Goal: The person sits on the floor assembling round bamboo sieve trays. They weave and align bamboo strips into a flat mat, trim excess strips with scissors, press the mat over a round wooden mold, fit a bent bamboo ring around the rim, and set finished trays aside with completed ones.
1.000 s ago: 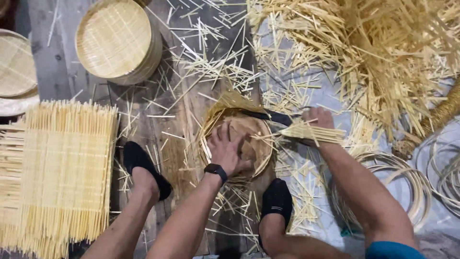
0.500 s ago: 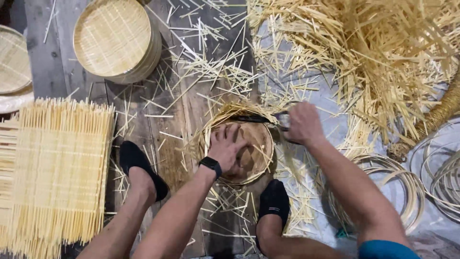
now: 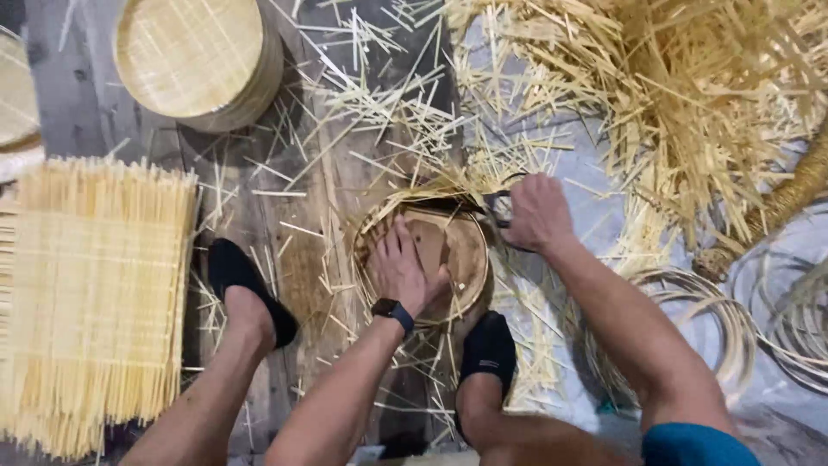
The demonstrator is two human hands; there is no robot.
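My left hand (image 3: 404,267) presses flat, fingers spread, on a round wooden disc (image 3: 461,259) that lies over a woven bamboo mat on the floor. A dark watch sits on that wrist. My right hand (image 3: 536,211) is closed on the handles of dark shears (image 3: 483,204) at the disc's far edge, where the blades meet the mat's protruding bamboo strips (image 3: 414,192). My two feet in black slippers (image 3: 246,285) (image 3: 487,349) rest on either side of the disc.
A stack of round woven trays (image 3: 194,56) stands at the far left. A square woven bamboo mat (image 3: 86,293) lies left. A big heap of bamboo offcuts (image 3: 655,95) fills the far right, with coiled bamboo rings (image 3: 776,319) at the right.
My right hand let go of a cut bundle of strips and moved left to the disc's far edge with the shears. My left hand stayed on the disc.
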